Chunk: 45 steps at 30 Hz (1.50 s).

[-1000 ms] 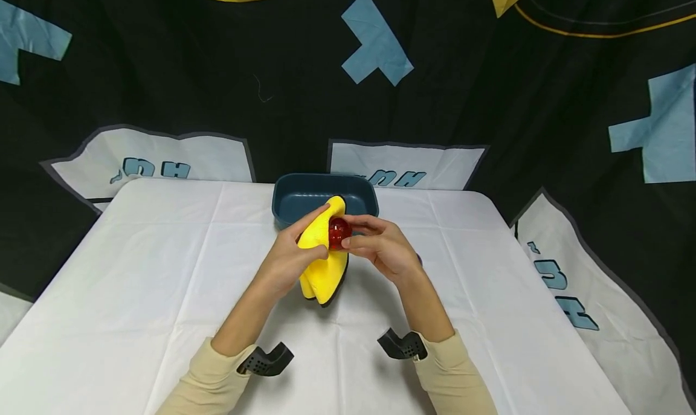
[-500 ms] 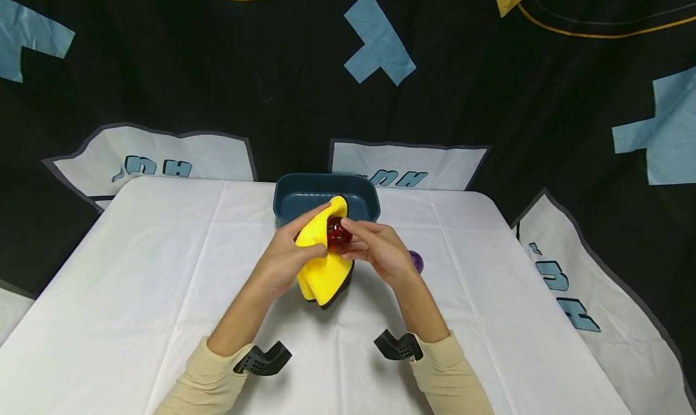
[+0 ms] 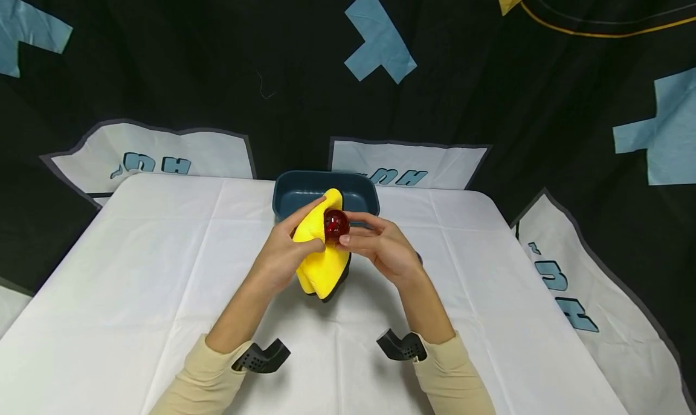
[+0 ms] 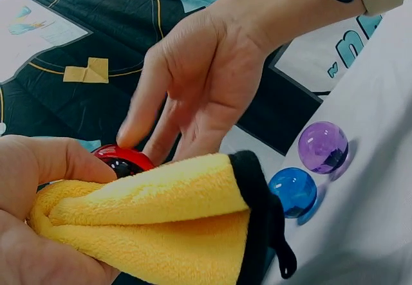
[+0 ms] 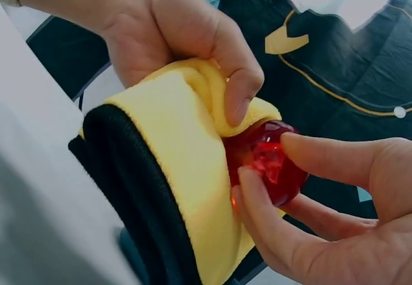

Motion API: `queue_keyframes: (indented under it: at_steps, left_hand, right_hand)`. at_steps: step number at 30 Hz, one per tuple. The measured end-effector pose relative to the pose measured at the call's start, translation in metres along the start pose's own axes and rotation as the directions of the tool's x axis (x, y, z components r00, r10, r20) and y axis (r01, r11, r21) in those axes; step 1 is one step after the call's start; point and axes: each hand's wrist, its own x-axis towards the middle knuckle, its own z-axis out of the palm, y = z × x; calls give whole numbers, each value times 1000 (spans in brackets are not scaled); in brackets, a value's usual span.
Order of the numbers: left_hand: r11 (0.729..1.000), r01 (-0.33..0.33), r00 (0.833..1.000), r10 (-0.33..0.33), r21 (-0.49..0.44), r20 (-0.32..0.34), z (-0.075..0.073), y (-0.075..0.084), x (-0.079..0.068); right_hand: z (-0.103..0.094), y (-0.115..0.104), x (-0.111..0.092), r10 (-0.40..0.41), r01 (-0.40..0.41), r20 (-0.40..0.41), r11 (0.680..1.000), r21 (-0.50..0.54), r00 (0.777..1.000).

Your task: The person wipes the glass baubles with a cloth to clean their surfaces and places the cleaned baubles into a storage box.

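In the head view my left hand (image 3: 283, 252) grips a yellow cloth (image 3: 323, 273) with black edging, folded against the side of a red see-through ball (image 3: 336, 225). My right hand (image 3: 388, 249) pinches that ball from the right between thumb and fingers. Up close in the right wrist view, the fingertips press the shiny red ball (image 5: 273, 159) where it shows outside the cloth (image 5: 187, 143). From the left wrist, the cloth (image 4: 161, 214) covers most of the ball (image 4: 122, 159). Both hands are above the table, in front of a dark blue bin.
The dark blue bin (image 3: 301, 188) stands at the table's far edge, partly behind the cloth. A purple ball (image 4: 322, 147) and a blue ball (image 4: 293, 193) lie on the white tablecloth (image 3: 136, 270). Black printed fabric (image 3: 217, 70) hangs behind the table.
The right fingers have shifted round the red ball: half a second ago one lay over its near face, now they pinch its right side. Cloth and ball have risen slightly.
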Motion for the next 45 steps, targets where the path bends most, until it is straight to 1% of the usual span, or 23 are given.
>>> queue_keyframes:
  at_steps: [6, 11, 14, 18, 21, 28, 32, 39, 41, 45]
  left_hand:
    - [1000, -6, 1000, 6, -5, 9, -2, 2, -3]
    - [1000, -15, 1000, 16, -4, 13, -1, 3, -5]
    - [1000, -15, 1000, 15, -2, 14, 1, 3, -6]
    - [1000, -14, 1000, 14, -16, 25, 3, 3, -5]
    - [999, -11, 1000, 12, -30, 22, 4, 2, -4]
    - [999, -4, 1000, 4, -32, 5, 4, 2, -5]
    - [999, 1, 1000, 0, -33, 8, 4, 2, -6]
    - [999, -10, 1000, 10, -36, -1, 3, 4, -7]
    - [999, -13, 1000, 13, -38, 1, 3, 4, -6]
    - [999, -19, 1000, 19, -47, -3, 3, 3, -4]
  right_hand:
    - [-1, 4, 2, -5, 5, 44, 1000, -5, 999]
    - [-4, 6, 3, -25, 32, 85, 996, -80, 996]
    - [-4, 4, 1, -47, 54, 71, 994, -94, 996]
    - [-1, 1, -3, -100, 101, 22, 993, -59, 995]
    - [0, 0, -5, -124, 125, 18, 990, -65, 992]
    - [-2, -2, -5, -103, 108, 62, 990, -85, 993]
    - [-1, -2, -4, -95, 100, 49, 988, -116, 994]
    - [4, 0, -2, -67, 71, 34, 989, -133, 997]
    - [4, 1, -1, -66, 69, 25, 986, -152, 998]
    - [7, 2, 0, -85, 82, -12, 986, -147, 996]
